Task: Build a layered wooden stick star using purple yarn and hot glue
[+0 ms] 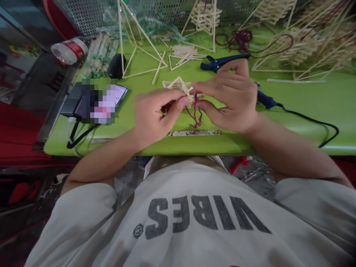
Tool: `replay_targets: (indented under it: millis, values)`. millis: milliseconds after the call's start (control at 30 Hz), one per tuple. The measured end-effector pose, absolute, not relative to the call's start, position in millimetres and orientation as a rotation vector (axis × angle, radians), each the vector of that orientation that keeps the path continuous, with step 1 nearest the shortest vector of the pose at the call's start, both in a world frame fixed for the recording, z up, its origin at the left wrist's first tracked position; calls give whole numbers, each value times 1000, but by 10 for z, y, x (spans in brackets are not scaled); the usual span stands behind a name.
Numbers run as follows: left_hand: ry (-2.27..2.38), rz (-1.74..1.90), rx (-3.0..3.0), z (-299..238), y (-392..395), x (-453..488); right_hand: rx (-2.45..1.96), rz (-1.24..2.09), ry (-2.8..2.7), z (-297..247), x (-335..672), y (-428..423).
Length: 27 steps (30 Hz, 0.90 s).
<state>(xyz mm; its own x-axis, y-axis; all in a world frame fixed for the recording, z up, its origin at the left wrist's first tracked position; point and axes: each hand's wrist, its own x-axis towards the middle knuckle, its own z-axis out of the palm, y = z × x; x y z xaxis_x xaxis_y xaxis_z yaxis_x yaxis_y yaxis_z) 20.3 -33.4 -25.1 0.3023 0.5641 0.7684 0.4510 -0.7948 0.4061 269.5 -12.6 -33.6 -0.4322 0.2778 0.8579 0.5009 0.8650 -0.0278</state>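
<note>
Over the green table (278, 100), my left hand (154, 116) pinches a small flat piece built of thin wooden sticks (179, 86) at its near corner. My right hand (230, 100) is closed with thumb and fingers pinching a dark red string (196, 115) where it meets that piece. The string's loose end dangles in loops between both hands. The hands nearly touch. Most of the stick piece is hidden behind my fingers.
Blue pliers (219, 61) and a blue glue gun (265, 99) with a black cord (319, 124) lie right. A phone (107, 102), a black mouse-like object (116, 66), a plastic bottle (69, 50) sit left. Stick frames (141, 44), loose sticks (185, 52) and red string (241, 39) fill the back.
</note>
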Motion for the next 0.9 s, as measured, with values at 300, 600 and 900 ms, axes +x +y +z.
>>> replay_targets:
  millis: [300,600,900]
  values:
    - [1031,1486,2462,-321,-308,139,-752,-201,-2091,-310,2759,-76]
    - [987,1307,2321,-267,-353,222,-712,-307,-2016,-397,2684,-125]
    - [968,1441,2482,-290,-337,208,-720,-317,-2026,-330,2632,-257]
